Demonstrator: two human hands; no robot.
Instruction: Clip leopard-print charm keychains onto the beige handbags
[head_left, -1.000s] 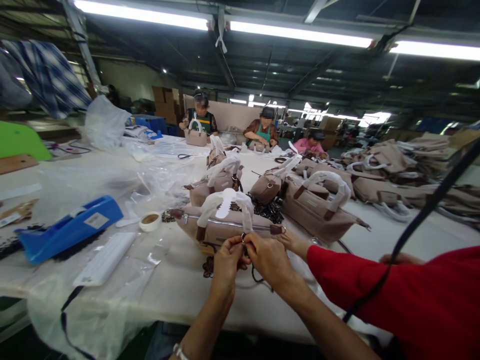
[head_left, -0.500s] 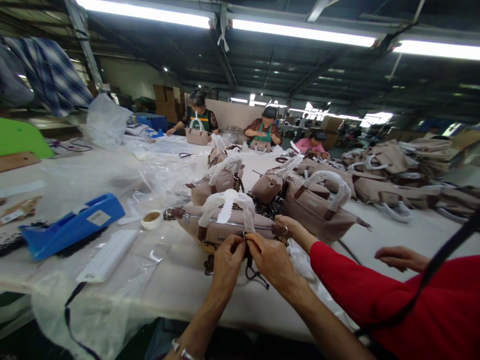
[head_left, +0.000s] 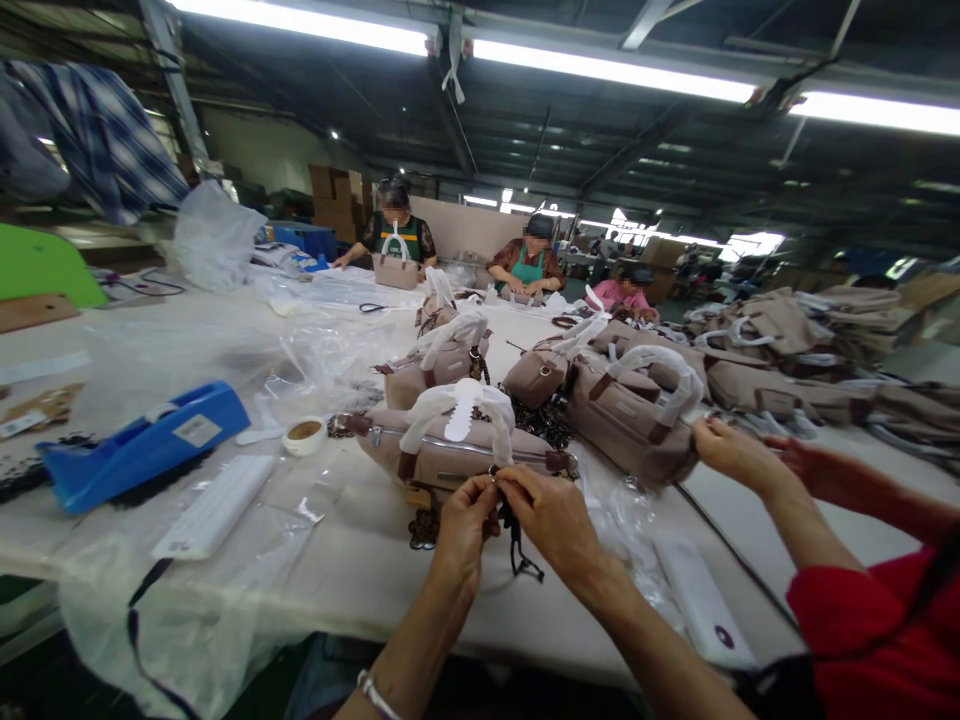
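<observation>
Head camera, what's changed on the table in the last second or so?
The co-worker's red sleeve drew back to the right, away from the near handbag. That person's hand now grips the end of the next handbag. The black cord hangs lower below the zipper pull. Unchanged: the left hand and right hand pinch at that pull, and the blue tape dispenser has not moved.

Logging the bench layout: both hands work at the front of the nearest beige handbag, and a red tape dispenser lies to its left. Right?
No: the head view shows the tape dispenser is blue, not red. It does lie left of the handbag, with the left hand and right hand at its front.
</observation>
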